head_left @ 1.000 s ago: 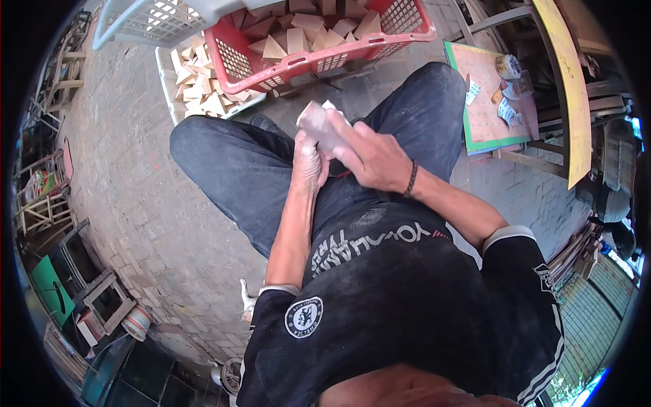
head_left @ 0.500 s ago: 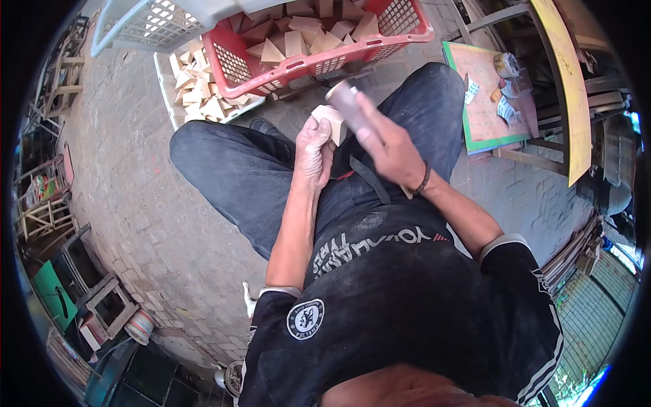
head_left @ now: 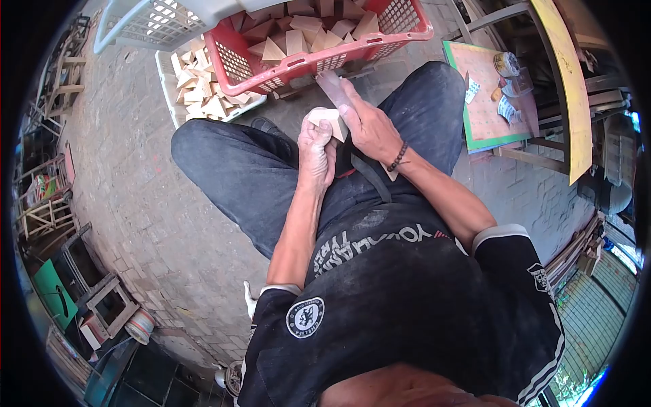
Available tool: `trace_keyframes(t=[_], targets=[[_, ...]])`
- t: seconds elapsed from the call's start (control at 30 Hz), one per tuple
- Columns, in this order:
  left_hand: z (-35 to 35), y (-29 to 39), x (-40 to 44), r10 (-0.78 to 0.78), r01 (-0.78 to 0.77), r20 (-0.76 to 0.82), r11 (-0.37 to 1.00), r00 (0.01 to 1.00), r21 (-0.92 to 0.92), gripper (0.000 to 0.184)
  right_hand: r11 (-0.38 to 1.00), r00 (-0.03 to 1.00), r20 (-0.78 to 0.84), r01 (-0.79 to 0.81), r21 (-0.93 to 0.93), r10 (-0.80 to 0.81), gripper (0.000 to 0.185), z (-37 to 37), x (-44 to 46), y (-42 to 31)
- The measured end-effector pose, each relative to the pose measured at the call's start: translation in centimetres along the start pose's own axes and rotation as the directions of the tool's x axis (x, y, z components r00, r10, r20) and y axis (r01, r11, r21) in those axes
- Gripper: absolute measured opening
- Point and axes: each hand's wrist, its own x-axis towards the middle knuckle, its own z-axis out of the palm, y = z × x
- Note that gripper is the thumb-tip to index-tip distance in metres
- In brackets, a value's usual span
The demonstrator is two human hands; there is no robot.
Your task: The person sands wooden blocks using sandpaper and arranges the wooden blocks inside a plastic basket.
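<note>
Between the thumb and fingers of my left hand (head_left: pixel 317 146) is a small pale wooden block (head_left: pixel 328 124) with angled faces. My right hand (head_left: pixel 371 129) is closed around a flat, greyish-pink sanding block (head_left: pixel 333 90), its far end pointing up toward the red crate. The sanding block lies right beside the wooden block, at its upper right; whether they touch I cannot tell. Both hands are over my lap, between my spread knees. The fingers of my right hand partly cover the sanding block.
A red plastic crate (head_left: pixel 319 66) full of wooden blocks stands ahead. Left of it, a white crate (head_left: pixel 173 102) holds more pale pieces. A pale blue crate (head_left: pixel 146 24) is at upper left. On the right, a small green-edged table (head_left: pixel 485 102) bears a tin (head_left: pixel 506 64).
My right hand has slid the sanding block up and forward past the wooden block, and its wrist has moved left. My left hand has barely shifted, still holding the wooden block.
</note>
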Motion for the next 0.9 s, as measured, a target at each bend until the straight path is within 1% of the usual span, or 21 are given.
trace_keyframes(t=[0.07, 0.1, 0.13, 0.2, 0.23, 0.27, 0.33, 0.37, 0.4, 0.47, 0.5, 0.53, 0.6, 0.63, 0.67, 0.73, 0.77, 0.8, 0.83, 0.87, 0.9], targets=[[0.2, 0.2, 0.1, 0.013, -0.012, -0.046, 1.0, 0.999, 0.011, 0.047, 0.998, 0.996, -0.068, 0.047, -0.051, -0.051, 0.063, 0.2, -0.2, -0.6], [0.5, 0.3, 0.3, 0.049, -0.049, -0.022, 0.999, 0.999, 0.015, 0.047, 0.993, 0.993, -0.039, 0.106, -0.05, -0.108, 0.062, -0.2, -1.3, -2.4], [0.7, 0.4, 0.0, 0.047, -0.047, -0.026, 0.999, 0.999, 0.011, 0.047, 0.993, 0.994, -0.034, 0.104, -0.05, -0.105, 0.062, -0.2, -1.4, -2.4], [1.1, 0.6, -0.1, 0.049, -0.049, -0.012, 0.998, 0.999, -0.032, 0.046, 0.989, 0.99, -0.008, 0.143, -0.042, -0.143, 0.061, -0.3, -1.1, -1.9], [0.8, 0.4, 0.1, 0.038, -0.038, -0.01, 0.999, 0.999, -0.031, 0.044, 0.991, 0.99, -0.054, 0.127, -0.036, -0.129, 0.06, 0.3, -0.1, -0.3], [0.5, 0.3, 0.0, 0.035, -0.035, -0.006, 0.999, 0.999, -0.027, 0.044, 0.992, 0.99, -0.06, 0.125, -0.035, -0.127, 0.06, 0.4, 0.6, 1.3], [1.2, 1.0, -0.1, 0.006, -0.005, 0.026, 1.0, 1.0, -0.026, 0.043, 0.984, 0.985, 0.04, -0.172, 0.039, 0.171, 0.059, -0.5, 1.7, 2.7], [1.5, 1.0, 0.3, 0.028, -0.029, -0.023, 0.999, 0.999, -0.044, 0.043, 0.989, 0.993, -0.021, -0.117, 0.092, 0.119, 0.058, -0.6, 0.9, 3.0], [1.4, 1.2, 0.6, 0.041, -0.043, -0.03, 0.998, 0.999, -0.051, 0.043, 0.99, 0.994, -0.009, -0.107, 0.087, 0.108, 0.058, -0.8, 0.6, 2.2], [1.3, 1.4, 0.5, 0.067, -0.073, -0.073, 0.994, 0.995, -0.08, 0.044, 0.978, 0.992, -0.117, 0.077, 0.192, -0.055, 0.057, -1.5, -1.0, 0.3], [2.1, 1.5, 0.4, 0.058, -0.064, -0.086, 0.996, 0.995, -0.067, 0.039, 0.972, 0.969, -0.146, 0.214, 0.098, -0.199, 0.057, -1.1, -1.3, 0.0], [2.2, 1.2, 0.3, 0.052, -0.058, -0.085, 0.996, 0.995, -0.066, 0.039, 0.979, 0.98, -0.042, 0.197, 0.051, -0.195, 0.058, -1.4, -1.9, -0.8], [1.9, 1.0, 0.4, -0.01, -0.002, -0.107, 0.994, 0.994, -0.113, 0.033, 0.996, 0.992, 0.084, 0.089, 0.005, -0.089, 0.061, -0.9, -1.9, -0.7], [0.8, 0.8, 0.6, -0.036, 0.036, -0.052, 0.999, 0.998, 0.004, 0.026, 0.996, 0.992, 0.084, 0.091, 0.007, -0.091, 0.061, -0.4, -1.3, 0.1], [-0.2, 0.2, 0.7, -0.031, 0.031, -0.055, 1.0, 0.998, 0.003, 0.026, 0.996, 0.995, 0.054, 0.081, 0.047, -0.083, 0.062, 0.2, -0.1, 1.6], [-0.1, 0.3, 0.4, -0.086, 0.086, -0.034, 0.996, 0.996, 0.017, 0.021, 0.993, 0.997, 0.029, 0.067, 0.095, -0.07, 0.063, 0.5, 0.1, 0.9], [-0.1, 0.5, 0.3, -0.072, 0.082, -0.153, 0.995, 0.986, 0.06, 0.018, 0.994, 0.991, 0.079, 0.109, 0.025, -0.111, 0.06, 0.6, -0.8, 0.2], [-0.5, 0.3, 0.7, -0.061, 0.071, -0.158, 0.996, 0.985, 0.057, 0.018, 0.987, 0.979, 0.137, 0.155, -0.043, -0.148, 0.057, 0.0, -1.6, -1.5], [-1.1, -0.2, 0.7, -0.059, 0.066, -0.219, 0.998, 0.974, 0.025, 0.017, 0.989, 0.934, 0.354, 0.094, -0.11, -0.05, 0.059, -1.5, -2.3, -4.3], [-1.6, -0.8, 0.6, -0.061, 0.062, -0.274, 0.998, 0.96, -0.004, 0.017, 0.99, 0.932, 0.359, 0.091, -0.106, -0.047, 0.059, -1.2, -2.4, -4.1], [-1.0, -1.1, 0.7, 0.011, -0.003, -0.293, 1.0, 0.956, 0.03, 0.019, 0.99, 0.953, 0.295, 0.097, -0.098, -0.064, 0.06, -0.7, -1.9, -3.4]])
